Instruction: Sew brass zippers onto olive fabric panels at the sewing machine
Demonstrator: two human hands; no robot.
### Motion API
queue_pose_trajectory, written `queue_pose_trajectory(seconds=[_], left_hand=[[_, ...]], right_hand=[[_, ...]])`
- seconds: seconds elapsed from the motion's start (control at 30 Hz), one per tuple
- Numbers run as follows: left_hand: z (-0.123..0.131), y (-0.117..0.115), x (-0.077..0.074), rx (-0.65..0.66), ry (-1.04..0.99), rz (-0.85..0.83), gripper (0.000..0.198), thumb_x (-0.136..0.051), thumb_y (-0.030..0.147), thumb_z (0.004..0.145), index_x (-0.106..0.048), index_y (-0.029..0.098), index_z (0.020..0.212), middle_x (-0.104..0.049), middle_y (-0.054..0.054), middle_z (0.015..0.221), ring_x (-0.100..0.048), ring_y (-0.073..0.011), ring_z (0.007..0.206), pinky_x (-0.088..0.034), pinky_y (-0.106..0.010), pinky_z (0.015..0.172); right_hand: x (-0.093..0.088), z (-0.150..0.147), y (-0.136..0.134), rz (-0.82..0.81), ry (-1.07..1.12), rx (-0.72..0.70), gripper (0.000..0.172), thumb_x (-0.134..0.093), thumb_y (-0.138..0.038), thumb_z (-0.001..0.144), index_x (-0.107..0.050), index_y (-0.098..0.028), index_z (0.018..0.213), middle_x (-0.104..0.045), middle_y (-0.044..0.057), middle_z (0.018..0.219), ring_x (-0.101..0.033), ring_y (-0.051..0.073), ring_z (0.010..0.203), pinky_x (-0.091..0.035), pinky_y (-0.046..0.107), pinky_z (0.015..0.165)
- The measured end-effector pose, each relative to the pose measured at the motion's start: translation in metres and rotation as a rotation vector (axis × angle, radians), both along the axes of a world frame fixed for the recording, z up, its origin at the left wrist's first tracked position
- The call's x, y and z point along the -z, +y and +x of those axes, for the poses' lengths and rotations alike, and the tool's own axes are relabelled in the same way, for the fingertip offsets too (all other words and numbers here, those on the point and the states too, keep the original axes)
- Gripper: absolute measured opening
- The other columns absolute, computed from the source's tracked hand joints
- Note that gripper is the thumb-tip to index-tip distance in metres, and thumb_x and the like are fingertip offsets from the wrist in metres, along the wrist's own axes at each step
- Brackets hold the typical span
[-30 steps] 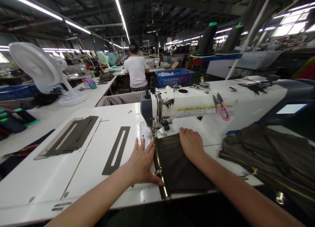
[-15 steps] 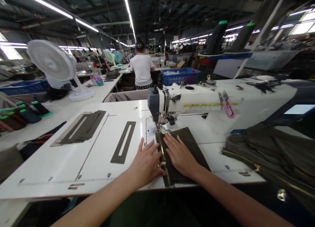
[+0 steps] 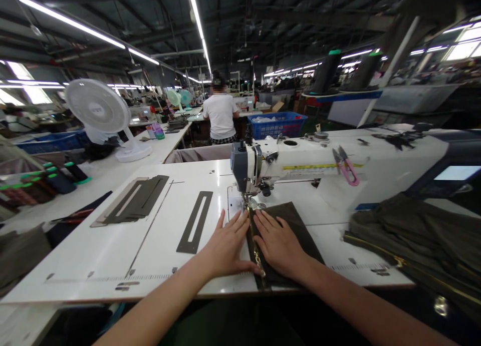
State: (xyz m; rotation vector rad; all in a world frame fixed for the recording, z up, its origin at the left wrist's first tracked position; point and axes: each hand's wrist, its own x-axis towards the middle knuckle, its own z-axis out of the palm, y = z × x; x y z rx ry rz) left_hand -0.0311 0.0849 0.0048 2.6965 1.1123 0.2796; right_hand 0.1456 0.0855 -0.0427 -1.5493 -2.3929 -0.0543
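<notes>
A dark olive fabric panel (image 3: 298, 223) lies flat on the sewing table, with a gold-toothed zipper (image 3: 257, 255) along its left edge. The zipper's far end runs under the needle area of a white and grey sewing machine (image 3: 246, 168). My left hand (image 3: 225, 246) rests flat left of the zipper, fingers stretched forward, its thumb reaching across to the metal pull near the front edge. On the panel, just right of the zipper, my right hand (image 3: 281, 243) lies flat, fingers pointing at the presser foot and thumb beside the teeth. Neither hand grasps anything.
A slotted olive piece (image 3: 195, 221) lies left of my hands, beside a stack of similar pieces (image 3: 137, 198). Bunched zippered fabric (image 3: 398, 236) sits at right. Pink-handled snips (image 3: 346, 166) are on the machine arm. A white fan (image 3: 98, 105) stands left; a co-worker (image 3: 221, 115) is ahead.
The view has shifted, so the scene sits slightly right and lower. My left fingers have straightened forward and its thumb has stretched across the zipper. My right thumb now shows beside the teeth.
</notes>
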Motion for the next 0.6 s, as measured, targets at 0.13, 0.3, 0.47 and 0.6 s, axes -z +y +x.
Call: queue_pose_trajectory(seconds=[0.13, 0.3, 0.47, 0.6], left_hand=[[-0.002, 0.018, 0.012, 0.025, 0.096, 0.019, 0.099, -0.048, 0.075, 0.064, -0.029, 0.008, 0.134, -0.028, -0.018, 0.142, -0.018, -0.0332, 0.133, 0.005, -0.055, 0.106], [-0.007, 0.02, 0.007, -0.019, 0.1, 0.049, 0.101, -0.05, 0.075, 0.061, -0.03, 0.007, 0.133, -0.032, -0.019, 0.14, -0.018, -0.033, 0.133, 0.0, -0.055, 0.107], [-0.072, 0.018, 0.005, -0.423, 0.084, 0.148, 0.068, -0.032, 0.055, 0.087, -0.023, 0.01, 0.137, -0.03, -0.016, 0.141, -0.024, -0.0267, 0.132, -0.012, -0.054, 0.107], [-0.111, -0.014, 0.014, -0.336, 0.212, 0.13, 0.064, -0.039, 0.056, 0.085, -0.033, 0.016, 0.134, -0.03, -0.016, 0.141, -0.026, -0.0319, 0.13, -0.019, -0.058, 0.103]], right_hand=[[-0.002, 0.001, 0.002, -0.009, -0.007, -0.033, 0.049, -0.034, -0.026, 0.087, -0.039, -0.009, 0.132, -0.033, 0.01, 0.14, -0.026, 0.025, 0.13, -0.021, 0.05, 0.104], [0.004, 0.005, 0.005, -0.036, -0.014, -0.067, 0.054, -0.034, -0.032, 0.088, -0.031, -0.009, 0.136, -0.025, 0.009, 0.143, -0.02, 0.024, 0.133, -0.016, 0.054, 0.105], [0.005, 0.01, 0.005, 0.006, 0.023, -0.131, 0.047, -0.029, -0.028, 0.09, -0.035, -0.011, 0.134, -0.026, 0.007, 0.143, -0.02, 0.021, 0.133, -0.017, 0.049, 0.107], [0.0, 0.01, 0.004, -0.015, 0.033, -0.217, 0.045, -0.032, -0.024, 0.09, -0.038, -0.013, 0.132, -0.031, 0.007, 0.142, -0.025, 0.019, 0.131, -0.02, 0.046, 0.106]])
